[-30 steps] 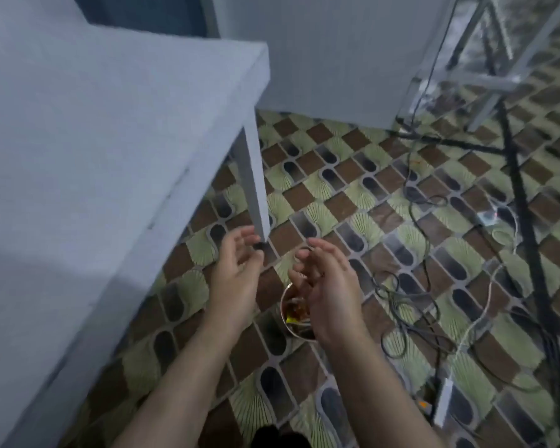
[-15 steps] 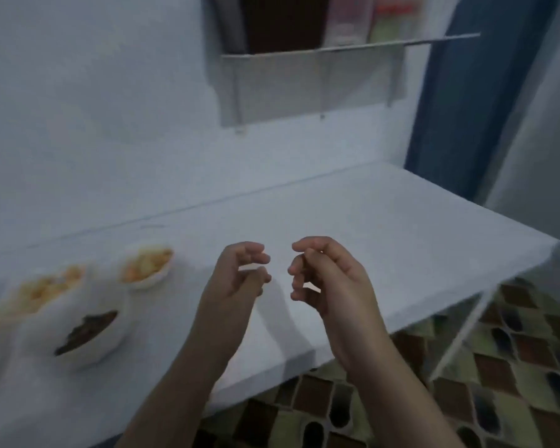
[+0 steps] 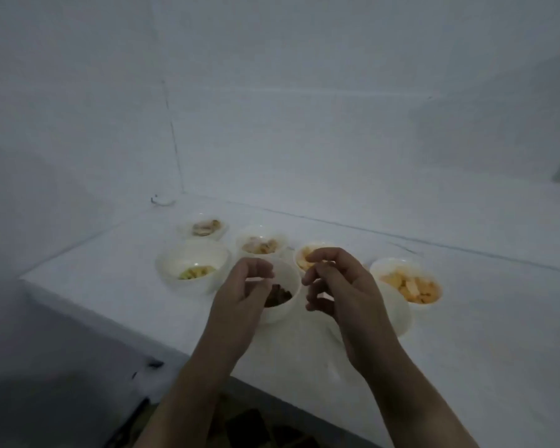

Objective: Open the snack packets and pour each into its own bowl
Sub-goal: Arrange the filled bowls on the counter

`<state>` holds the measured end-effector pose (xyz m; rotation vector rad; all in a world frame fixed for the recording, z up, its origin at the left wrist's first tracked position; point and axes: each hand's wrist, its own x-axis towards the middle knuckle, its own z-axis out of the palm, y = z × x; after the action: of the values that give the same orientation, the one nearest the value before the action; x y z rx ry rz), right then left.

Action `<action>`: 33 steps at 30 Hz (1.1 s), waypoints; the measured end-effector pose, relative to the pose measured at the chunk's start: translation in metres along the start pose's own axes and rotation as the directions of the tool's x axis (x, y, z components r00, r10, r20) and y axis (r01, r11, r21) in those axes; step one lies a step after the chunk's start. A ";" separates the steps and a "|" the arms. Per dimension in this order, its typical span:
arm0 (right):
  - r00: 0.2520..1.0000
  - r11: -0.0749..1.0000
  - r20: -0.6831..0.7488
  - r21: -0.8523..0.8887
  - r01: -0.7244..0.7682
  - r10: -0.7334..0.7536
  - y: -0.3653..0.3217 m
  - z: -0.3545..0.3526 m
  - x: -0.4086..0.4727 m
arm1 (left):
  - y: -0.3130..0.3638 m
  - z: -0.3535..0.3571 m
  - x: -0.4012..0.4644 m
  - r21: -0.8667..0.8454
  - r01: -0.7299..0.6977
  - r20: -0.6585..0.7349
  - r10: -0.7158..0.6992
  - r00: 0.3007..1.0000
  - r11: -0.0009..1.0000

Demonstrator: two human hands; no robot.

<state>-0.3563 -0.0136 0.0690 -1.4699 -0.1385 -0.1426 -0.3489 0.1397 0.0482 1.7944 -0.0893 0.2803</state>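
Note:
Several white bowls of snacks stand on the white table [image 3: 466, 318]. A bowl with dark brown pieces [image 3: 283, 294] sits between my hands. My left hand [image 3: 240, 295] hovers over its left rim, fingers curled and apart, holding nothing. My right hand [image 3: 340, 292] is just right of it, fingers loosely bent, empty too. Behind lie a bowl with yellow-green pieces [image 3: 193, 265], a bowl with pale pieces [image 3: 261, 244], a small far bowl [image 3: 206, 227], and an orange-piece bowl [image 3: 408, 282]. A further bowl [image 3: 306, 257] is partly hidden by my right hand. No packet is visible.
White walls meet in a corner behind the bowls [image 3: 175, 156]. The table's front edge [image 3: 143, 331] runs diagonally below my forearms, with patterned floor [image 3: 256, 428] beneath. Another white bowl [image 3: 398, 315] sits behind my right wrist, its contents hidden.
The view swung from the floor by the table leg up and left to the bowls. My hands stayed together, empty, and now hover over the bowl of dark pieces.

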 end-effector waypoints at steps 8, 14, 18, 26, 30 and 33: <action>1.000 0.996 -0.006 -0.093 0.014 -0.015 0.043 0.117 0.113 | -0.063 -0.115 0.126 0.129 0.080 -0.023 -0.078 0.997 0.988; 0.996 0.924 -0.083 -0.380 -0.051 0.021 0.082 0.146 0.188 | -0.095 -0.136 0.230 0.363 0.003 0.144 -0.059 0.988 0.932; 0.998 0.742 -0.031 -0.667 -0.063 0.057 0.120 0.147 0.245 | -0.125 -0.129 0.290 0.510 -0.080 0.269 -0.070 0.961 0.856; 0.963 0.231 0.032 -0.972 -0.032 0.267 0.175 0.159 0.304 | -0.195 -0.112 0.352 0.791 -0.182 0.392 -0.254 0.884 0.584; 0.972 0.054 0.047 -0.998 0.035 0.231 0.186 0.168 0.314 | -0.209 -0.114 0.368 0.798 -0.101 0.306 -0.255 0.917 0.594; 0.980 -0.021 0.046 -0.998 0.051 0.194 0.192 0.172 0.324 | -0.220 -0.113 0.379 0.851 -0.101 0.291 -0.303 0.908 0.515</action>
<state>-0.0041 0.1719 -0.0443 -3.0746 -0.0811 0.0167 0.0476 0.3355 -0.0457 2.8524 -0.1551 -0.2185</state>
